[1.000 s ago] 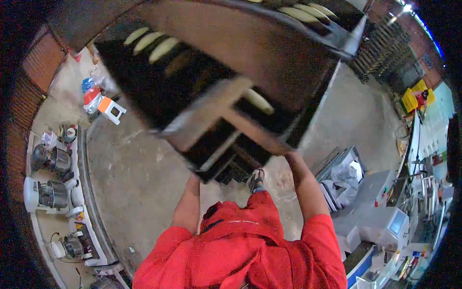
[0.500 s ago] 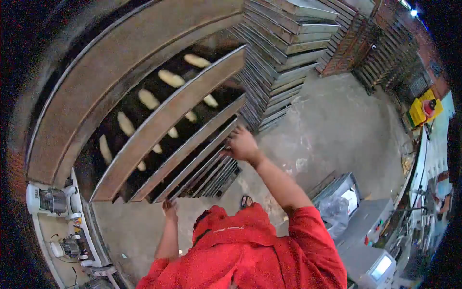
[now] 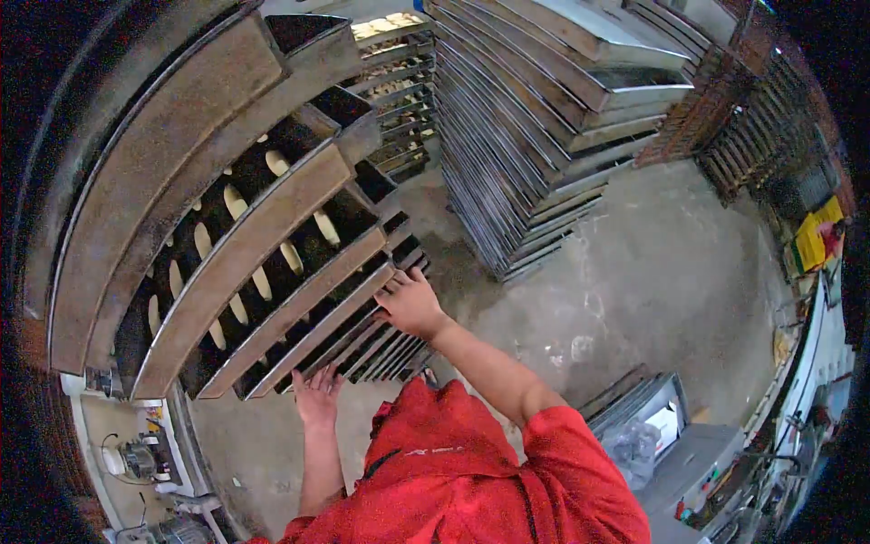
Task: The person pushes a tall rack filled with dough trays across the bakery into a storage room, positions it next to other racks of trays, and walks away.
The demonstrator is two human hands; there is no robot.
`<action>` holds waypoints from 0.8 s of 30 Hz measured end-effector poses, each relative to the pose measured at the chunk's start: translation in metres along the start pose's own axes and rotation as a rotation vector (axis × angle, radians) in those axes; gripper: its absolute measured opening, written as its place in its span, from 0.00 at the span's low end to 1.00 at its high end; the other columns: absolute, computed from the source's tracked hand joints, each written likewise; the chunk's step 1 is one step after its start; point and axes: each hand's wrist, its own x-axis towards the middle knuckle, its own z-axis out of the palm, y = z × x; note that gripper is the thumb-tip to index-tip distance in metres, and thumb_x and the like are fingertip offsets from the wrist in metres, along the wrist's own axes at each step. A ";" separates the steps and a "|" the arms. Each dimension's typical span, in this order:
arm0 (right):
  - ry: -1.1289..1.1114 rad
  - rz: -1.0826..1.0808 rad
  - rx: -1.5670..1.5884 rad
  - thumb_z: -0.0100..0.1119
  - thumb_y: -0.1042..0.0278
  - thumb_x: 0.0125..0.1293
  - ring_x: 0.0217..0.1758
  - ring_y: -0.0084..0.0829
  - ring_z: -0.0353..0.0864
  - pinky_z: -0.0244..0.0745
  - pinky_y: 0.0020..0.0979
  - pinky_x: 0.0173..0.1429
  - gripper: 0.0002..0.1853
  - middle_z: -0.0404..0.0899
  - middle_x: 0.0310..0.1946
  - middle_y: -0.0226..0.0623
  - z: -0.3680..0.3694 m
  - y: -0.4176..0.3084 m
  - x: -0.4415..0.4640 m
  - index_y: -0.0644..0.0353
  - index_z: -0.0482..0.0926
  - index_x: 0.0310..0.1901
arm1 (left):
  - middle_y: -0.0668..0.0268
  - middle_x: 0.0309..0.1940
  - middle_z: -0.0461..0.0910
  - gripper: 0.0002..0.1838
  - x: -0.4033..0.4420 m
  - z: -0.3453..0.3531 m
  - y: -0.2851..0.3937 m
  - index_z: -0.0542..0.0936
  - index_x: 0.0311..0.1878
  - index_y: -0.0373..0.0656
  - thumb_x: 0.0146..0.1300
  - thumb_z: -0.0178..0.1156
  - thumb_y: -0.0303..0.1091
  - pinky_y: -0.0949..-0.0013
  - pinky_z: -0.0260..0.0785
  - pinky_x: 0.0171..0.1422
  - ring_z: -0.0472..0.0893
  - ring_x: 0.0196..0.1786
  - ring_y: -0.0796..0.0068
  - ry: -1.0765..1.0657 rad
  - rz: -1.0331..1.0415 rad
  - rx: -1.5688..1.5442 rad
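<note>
A tall stack of metal trays (image 3: 254,258) stands at the left, with pale elongated dough pieces (image 3: 202,245) lying in rows on the upper trays. At the right end of one lower tray (image 3: 331,326), my right hand (image 3: 410,304) has its fingers bent over the front edge. Toward the left end of the trays, my left hand (image 3: 319,396) is spread, palm up, its fingertips at or just under a tray's edge. Contact there is hard to make out.
Another stack of trays (image 3: 507,136) rises beyond a strip of concrete floor (image 3: 625,263). Behind is a rack of loaded trays (image 3: 394,91). A grey box (image 3: 702,462) with a plastic bag (image 3: 632,451) stands at right, a machine (image 3: 136,461) at lower left.
The view has shifted, showing the right ends of the trays and the rack behind. My left hand has spread its fingers. My right hand has come lower and left in view, onto a tray's edge.
</note>
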 end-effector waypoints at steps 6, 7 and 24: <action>0.213 -0.079 -0.039 0.60 0.45 0.53 0.55 0.37 0.71 0.62 0.42 0.55 0.21 0.76 0.48 0.36 0.033 0.014 0.040 0.52 0.78 0.42 | 0.53 0.55 0.65 0.37 0.051 0.010 -0.008 0.54 0.67 0.48 0.63 0.53 0.59 0.50 0.71 0.51 0.75 0.54 0.54 0.156 0.217 0.045; 0.095 -0.069 -0.018 0.56 0.46 0.57 0.57 0.40 0.70 0.61 0.46 0.59 0.22 0.73 0.56 0.39 0.037 0.024 0.081 0.50 0.77 0.48 | 0.54 0.53 0.66 0.37 0.084 0.028 0.013 0.55 0.67 0.49 0.63 0.53 0.60 0.50 0.71 0.50 0.75 0.54 0.55 0.196 0.225 0.018; 0.191 -0.233 -0.115 0.53 0.44 0.61 0.56 0.48 0.72 0.59 0.59 0.59 0.23 0.76 0.51 0.44 0.120 -0.007 0.240 0.52 0.74 0.49 | 0.58 0.53 0.67 0.35 0.234 -0.009 0.097 0.54 0.68 0.42 0.67 0.49 0.55 0.57 0.72 0.43 0.78 0.43 0.63 0.216 0.434 -0.030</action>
